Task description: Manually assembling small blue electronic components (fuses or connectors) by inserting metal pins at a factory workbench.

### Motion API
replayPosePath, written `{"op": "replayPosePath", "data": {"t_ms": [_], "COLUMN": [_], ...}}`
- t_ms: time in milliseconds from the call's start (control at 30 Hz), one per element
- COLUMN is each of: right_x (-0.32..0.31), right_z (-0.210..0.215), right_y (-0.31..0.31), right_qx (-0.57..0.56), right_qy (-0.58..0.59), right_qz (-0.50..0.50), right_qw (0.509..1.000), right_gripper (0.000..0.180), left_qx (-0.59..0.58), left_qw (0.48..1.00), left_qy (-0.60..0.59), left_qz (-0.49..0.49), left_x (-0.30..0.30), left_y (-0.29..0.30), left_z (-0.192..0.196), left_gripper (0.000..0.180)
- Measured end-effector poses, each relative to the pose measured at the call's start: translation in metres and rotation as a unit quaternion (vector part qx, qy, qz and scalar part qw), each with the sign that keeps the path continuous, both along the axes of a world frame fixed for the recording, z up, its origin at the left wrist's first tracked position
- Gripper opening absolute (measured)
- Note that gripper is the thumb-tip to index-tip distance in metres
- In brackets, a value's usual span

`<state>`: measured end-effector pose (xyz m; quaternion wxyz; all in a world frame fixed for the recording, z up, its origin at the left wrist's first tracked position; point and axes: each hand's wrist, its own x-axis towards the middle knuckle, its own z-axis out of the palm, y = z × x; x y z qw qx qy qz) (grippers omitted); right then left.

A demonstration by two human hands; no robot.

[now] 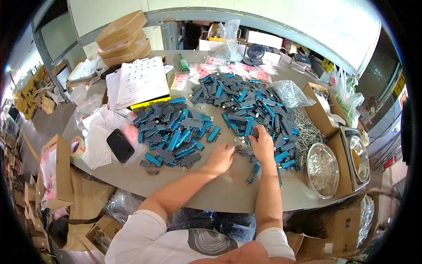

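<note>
As we sit at a grey table (220,193), our right hand (263,143) reaches onto the near edge of the larger heap (239,99) of blue and dark-grey parts. Its fingers bend close together against a dark part (254,132) there, though we cannot tell whether they are clamped on it. Our left hand (221,158) lies low in front of the larger heap, a little to its left, fingers curled inward and thumb near their tips, beside small dark pieces; whether anything is pinched inside, we cannot tell from above. One blue-topped part (253,173) lies loose on the near side of the larger heap, beside our right forearm. To the left of the larger heap sits a smaller heap (173,140) of similar parts, with a black phone (120,146) farther left. To its right, we have silver screws (307,134) spread against its edge and, nearer to us, a round bowl (327,190) of white pieces. Beyond its far side stand a green bottle (183,63) and a small dark fan (256,52).
</note>
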<state>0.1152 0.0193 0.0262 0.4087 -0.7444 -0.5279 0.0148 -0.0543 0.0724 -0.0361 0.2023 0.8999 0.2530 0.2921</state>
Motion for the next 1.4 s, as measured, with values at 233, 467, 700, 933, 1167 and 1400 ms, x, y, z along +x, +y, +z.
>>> {"op": "replayPosePath", "data": {"t_ms": [233, 467, 700, 933, 1167, 1400], "right_x": [0.000, -0.013, -0.043, -0.063, -0.070, -0.070], "right_z": [0.004, 0.003, -0.010, -0.001, -0.004, -0.006], "right_y": [0.000, 0.005, 0.015, 0.009, 0.011, 0.012], "right_qx": [0.004, 0.031, -0.017, -0.060, -0.029, -0.071], "right_qy": [0.036, 0.530, 0.588, 0.180, 0.242, 0.310], "right_qz": [0.021, 0.145, 0.190, 0.155, 0.166, 0.145], "right_qw": [0.999, 0.835, 0.786, 0.969, 0.956, 0.937], "right_gripper": [0.028, 0.011, 0.012, 0.018, 0.015, 0.014], "left_qx": [-0.187, -0.649, -0.716, -0.711, -0.723, -0.697], "left_qw": [0.981, 0.699, 0.529, 0.539, 0.499, 0.534], "left_qy": [-0.045, -0.291, -0.424, -0.437, -0.472, -0.455], "left_qz": [0.004, -0.073, -0.169, -0.116, -0.074, -0.148], "left_x": [-0.007, -0.014, -0.021, -0.022, -0.020, -0.019], "left_y": [0.017, 0.021, 0.026, 0.034, 0.025, 0.023], "left_z": [0.005, 0.021, 0.029, 0.021, 0.040, 0.026], "left_gripper": [0.028, 0.039, 0.018, 0.040, 0.044, 0.041]}}
